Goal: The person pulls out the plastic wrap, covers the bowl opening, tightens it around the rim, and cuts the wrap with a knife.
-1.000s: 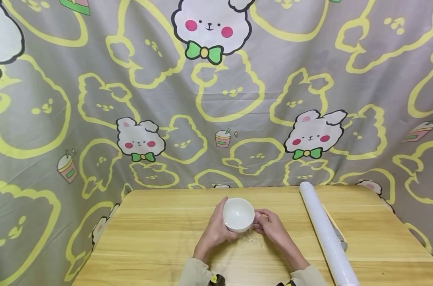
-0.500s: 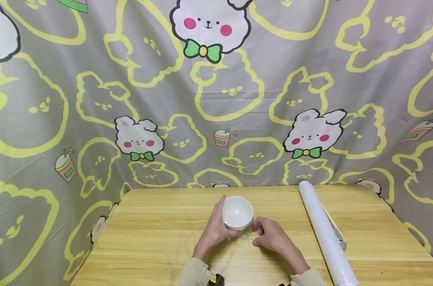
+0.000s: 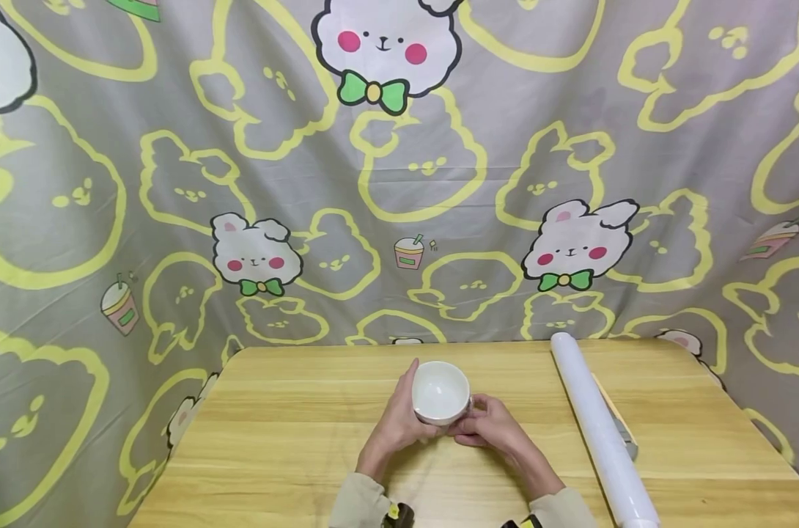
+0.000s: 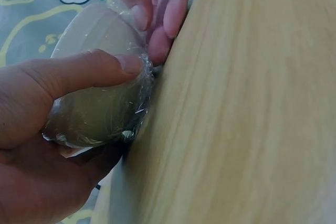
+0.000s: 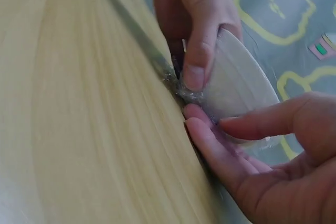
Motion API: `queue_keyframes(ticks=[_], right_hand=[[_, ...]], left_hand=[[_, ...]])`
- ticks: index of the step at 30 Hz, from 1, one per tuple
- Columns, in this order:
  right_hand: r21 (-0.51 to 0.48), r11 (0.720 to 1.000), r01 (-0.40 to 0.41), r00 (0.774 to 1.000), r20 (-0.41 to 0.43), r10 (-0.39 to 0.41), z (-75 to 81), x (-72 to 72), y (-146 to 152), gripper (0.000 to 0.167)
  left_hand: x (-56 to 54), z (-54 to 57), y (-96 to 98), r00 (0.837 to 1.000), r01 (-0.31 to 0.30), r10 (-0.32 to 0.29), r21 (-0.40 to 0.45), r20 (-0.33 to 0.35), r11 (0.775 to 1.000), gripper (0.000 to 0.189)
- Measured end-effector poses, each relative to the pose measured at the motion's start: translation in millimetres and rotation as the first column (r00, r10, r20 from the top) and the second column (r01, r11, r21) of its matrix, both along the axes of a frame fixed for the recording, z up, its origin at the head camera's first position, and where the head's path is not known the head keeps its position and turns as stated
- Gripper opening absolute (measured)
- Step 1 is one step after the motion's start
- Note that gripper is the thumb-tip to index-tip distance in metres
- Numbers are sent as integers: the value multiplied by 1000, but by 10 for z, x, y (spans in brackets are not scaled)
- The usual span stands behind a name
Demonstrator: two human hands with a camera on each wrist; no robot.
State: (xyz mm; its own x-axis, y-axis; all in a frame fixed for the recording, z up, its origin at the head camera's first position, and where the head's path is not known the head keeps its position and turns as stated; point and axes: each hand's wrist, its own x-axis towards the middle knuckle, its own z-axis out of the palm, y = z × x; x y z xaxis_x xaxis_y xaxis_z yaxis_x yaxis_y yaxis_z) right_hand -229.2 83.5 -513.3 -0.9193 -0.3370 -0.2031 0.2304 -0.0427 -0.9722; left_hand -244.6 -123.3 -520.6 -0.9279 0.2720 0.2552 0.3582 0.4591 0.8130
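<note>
A white bowl (image 3: 441,392) is held tilted over the wooden table, its hollow toward the head camera. Clear plastic wrap (image 4: 137,111) clings round its outside and bunches in crinkles at the base. My left hand (image 3: 399,414) grips the bowl's left side, with the thumb (image 4: 94,72) pressing the wrap near the foot. At the lower right, my right hand (image 3: 495,425) pinches gathered wrap by the base; thumb and fingertips lie close against the bowl in the right wrist view. Part of the underside is hidden behind the fingers.
A long white roll (image 3: 600,425) lies along the table's right side. Partly behind it is a flat grey and yellow item (image 3: 625,440). A patterned grey curtain (image 3: 333,183) hangs behind the wooden table (image 3: 274,440).
My right hand has drawn away from the bowl's side, then moved left and in under the base with the loose wrap. My left hand keeps its grip on the bowl.
</note>
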Motion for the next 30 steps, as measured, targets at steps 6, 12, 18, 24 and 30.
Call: queue_keyframes(ticks=[6,12,18,24,30], right_hand=[[-185,978,-97,988,99,117,-19,-80,151,78],[-293,948,-127,978,124,169,-77,-107,244,51],[-113,993,-15,1000,-22,13,-83,-44,83,19],[326,881,342,874,-455,-171,-41,8,-81,17],[427,663,615,662,-737,-140,1,17,-96,20]], left_hand=[[-8,-1,-13,999,-11,9,50,40,999,134],[-16,-24,-24,999,-6,4,54,38,999,127],[-17,-27,-8,999,-8,7,46,38,999,128],[-20,-9,19,1000,-11,10,44,27,999,127],[0,3,24,1000,-15,13,59,28,998,128]])
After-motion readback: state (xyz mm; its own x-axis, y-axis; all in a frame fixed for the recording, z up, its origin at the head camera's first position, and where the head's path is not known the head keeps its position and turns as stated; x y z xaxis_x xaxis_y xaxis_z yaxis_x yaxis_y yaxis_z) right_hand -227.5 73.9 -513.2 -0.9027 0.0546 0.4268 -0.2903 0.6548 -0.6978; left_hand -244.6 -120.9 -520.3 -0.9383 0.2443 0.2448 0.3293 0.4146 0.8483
